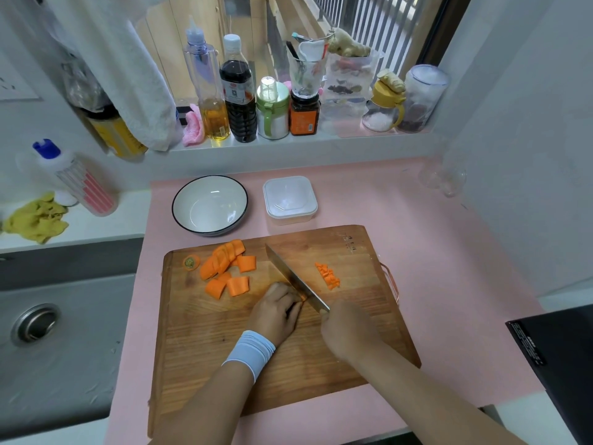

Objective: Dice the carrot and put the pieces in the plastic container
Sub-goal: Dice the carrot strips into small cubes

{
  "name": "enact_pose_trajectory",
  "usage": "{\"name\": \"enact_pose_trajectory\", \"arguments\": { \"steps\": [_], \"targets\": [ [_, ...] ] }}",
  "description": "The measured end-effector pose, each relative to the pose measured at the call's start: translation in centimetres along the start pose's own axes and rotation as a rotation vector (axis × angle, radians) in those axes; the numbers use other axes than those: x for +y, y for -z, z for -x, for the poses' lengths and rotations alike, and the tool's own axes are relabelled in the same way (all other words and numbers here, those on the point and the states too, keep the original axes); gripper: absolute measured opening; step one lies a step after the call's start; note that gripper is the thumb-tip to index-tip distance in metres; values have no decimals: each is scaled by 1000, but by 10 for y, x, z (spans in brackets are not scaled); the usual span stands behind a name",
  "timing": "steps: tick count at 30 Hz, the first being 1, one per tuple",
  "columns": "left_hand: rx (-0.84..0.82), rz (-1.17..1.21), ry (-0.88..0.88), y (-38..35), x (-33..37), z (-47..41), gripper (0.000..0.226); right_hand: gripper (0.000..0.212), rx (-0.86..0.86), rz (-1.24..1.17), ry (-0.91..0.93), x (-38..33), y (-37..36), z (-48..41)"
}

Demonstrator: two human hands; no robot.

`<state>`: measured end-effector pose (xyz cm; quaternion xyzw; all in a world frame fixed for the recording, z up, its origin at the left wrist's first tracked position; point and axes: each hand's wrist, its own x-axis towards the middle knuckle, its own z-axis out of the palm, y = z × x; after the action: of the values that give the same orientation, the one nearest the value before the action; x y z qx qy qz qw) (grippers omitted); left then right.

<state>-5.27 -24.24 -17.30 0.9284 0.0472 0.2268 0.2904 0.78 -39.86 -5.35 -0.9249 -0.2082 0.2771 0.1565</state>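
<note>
Orange carrot chunks (224, 271) lie at the upper left of the cutting board (282, 354), with a small pile of diced bits (329, 276) right of the knife (296, 281). The left hand (276, 311) is curled down over a strip of carrot at frame centre; the right hand (348, 329) is closed around the knife handle. Carrot looks stiff and light, probably slippery when cut, so pinching its flat sides seems safest. The plastic container (290, 200) sits empty on the pink table (449, 268) above the board.

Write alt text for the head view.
Left hand pins a carrot piece on a wooden cutting board while the right hand slices it with a knife. Carrot chunks and dice lie nearby; the plastic container is empty.
</note>
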Motion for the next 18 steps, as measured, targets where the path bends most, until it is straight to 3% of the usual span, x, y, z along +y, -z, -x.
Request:
{"name": "enact_pose_trajectory", "arguments": {
  "steps": [10, 18],
  "targets": [
    [6, 15, 23, 0, -1, -3, 5, 20, 25, 19, 18, -2, -1, 11],
    [12, 31, 18, 1, -1, -3, 8, 22, 46, 58, 24, 4, -6, 14]
  ]
}}
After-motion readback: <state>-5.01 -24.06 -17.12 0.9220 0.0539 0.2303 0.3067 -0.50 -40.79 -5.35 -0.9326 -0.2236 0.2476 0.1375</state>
